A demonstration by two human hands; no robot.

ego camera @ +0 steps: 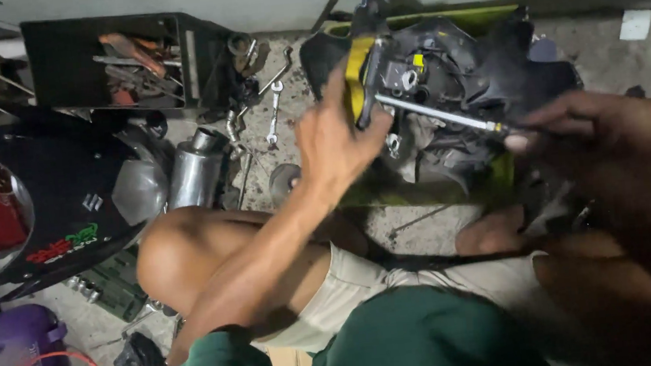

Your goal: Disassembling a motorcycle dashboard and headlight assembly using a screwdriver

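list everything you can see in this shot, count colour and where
bike body panel: one, black and yellow-green, top centre on the floor
long driver tool: one, silver shaft, across the panel
tool crate: one, black, top left, holding tools
spanners: a few, silver, floor right of the crate
exhaust pipe: one, silver, left of centre
fairing: one, black and red, left
bucket: one, purple, bottom left
left hand: one, grip on the panel's yellow edge
right hand: one, grip on the driver's handle end
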